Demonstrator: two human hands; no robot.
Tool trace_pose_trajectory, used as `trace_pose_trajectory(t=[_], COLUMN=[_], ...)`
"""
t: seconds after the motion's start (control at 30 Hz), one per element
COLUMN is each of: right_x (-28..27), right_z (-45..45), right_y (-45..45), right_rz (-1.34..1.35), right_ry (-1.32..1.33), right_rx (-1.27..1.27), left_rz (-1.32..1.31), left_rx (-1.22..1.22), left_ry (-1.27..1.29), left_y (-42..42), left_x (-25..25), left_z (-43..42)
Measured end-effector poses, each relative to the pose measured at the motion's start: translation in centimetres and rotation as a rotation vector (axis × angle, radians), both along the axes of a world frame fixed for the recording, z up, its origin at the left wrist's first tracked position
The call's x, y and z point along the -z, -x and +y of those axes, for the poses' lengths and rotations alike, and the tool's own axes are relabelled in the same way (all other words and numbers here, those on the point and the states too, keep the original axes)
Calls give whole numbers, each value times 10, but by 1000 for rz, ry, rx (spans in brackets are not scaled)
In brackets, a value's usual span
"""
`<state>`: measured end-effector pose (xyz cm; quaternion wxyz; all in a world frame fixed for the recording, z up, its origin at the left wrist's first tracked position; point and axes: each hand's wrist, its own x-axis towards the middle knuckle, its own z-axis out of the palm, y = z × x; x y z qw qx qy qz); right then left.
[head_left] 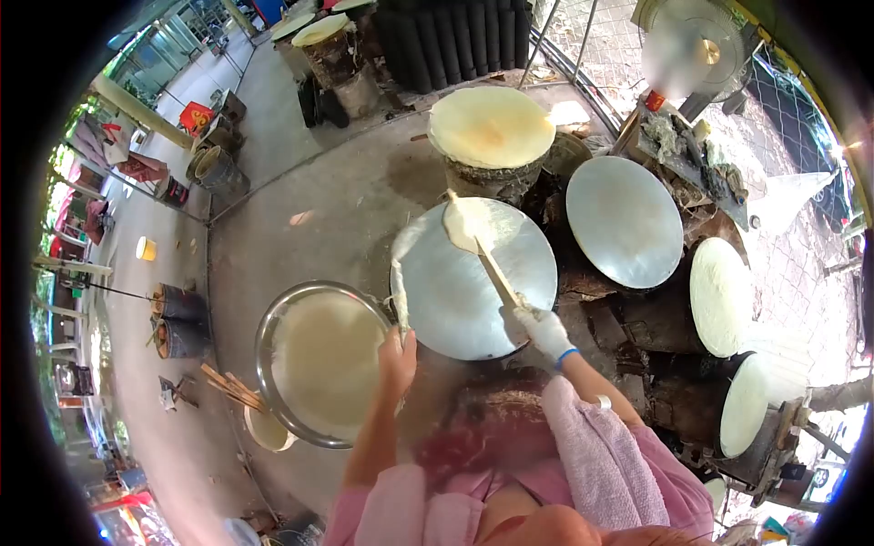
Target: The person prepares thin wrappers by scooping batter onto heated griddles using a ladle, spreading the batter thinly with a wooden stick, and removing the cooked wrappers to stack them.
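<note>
The right hand (548, 335), in a white glove, is closed around the handle of a wooden spreader (496, 273). The spreader reaches forward from the hand to a patch of pale batter (473, 221) near the far edge of a round griddle (455, 314). The bare left hand (397, 362) grips a batter-coated stick (399, 293) upright at the griddle's left edge, beside a metal bowl (263, 357).

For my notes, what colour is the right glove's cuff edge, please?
The cuff edge is blue, showing best in the head view.
</note>
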<state>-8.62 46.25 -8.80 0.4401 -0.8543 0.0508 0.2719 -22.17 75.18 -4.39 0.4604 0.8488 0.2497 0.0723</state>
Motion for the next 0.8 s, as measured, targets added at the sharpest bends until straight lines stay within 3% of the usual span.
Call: trace_pose_trajectory(t=[0.07,0.1,0.17,0.23,0.3,0.37,0.4,0.43,0.47,0.5,0.57,0.63,0.7,0.77,0.8], right_x=[18,-6,14,-5,-16,16,7,3,22,-8,32,15,11,13,-21], right_z=[-30,-38,-57,-36,-10,-22,-34,-48,-64,-61,-71,-43,-33,-48,-53], right_y=[-10,-11,-21,-17,-12,-23,-35,-47,-61,-71,-88,-76,-76,-94,-110], right_rz=[-103,-124,-21,164,280,114,26,-63,-95,64,27,296,371,205,169], right_ry=[-4,-31,-152,-155,-308,-233,-131,-34,-236,-277,-422,-336,-302,-313,-289], right_rx=[-3,77,159,-8,-10,-112,-170,-231,-121,34,-173,-197,-262,-360,-388], left_rz=[46,69,91,140,143,154,-90,-153,-212,-265,-106,-23,18,10,-16], left_rx=[13,19,-30,-36,-70,-133,-135,-155,-180,-205,-323,-436,-481,-520,-539], left_ry=[54,80,95,151,94,81,179,83,-14,-115,20,193,201,164,126], left_y=[11,14,18,17,18,19,20,22,26,32,50,60,64,70,76], left_x=[-25,-29,-24,-25,-5,-1,-19,-24,-26,-27,-13,-7,-18,-22,-19], left_z=[-3,-3,-4,-7,-9,-12,-19,-22,-24,-25,-32,-46,-64,-78,-84])
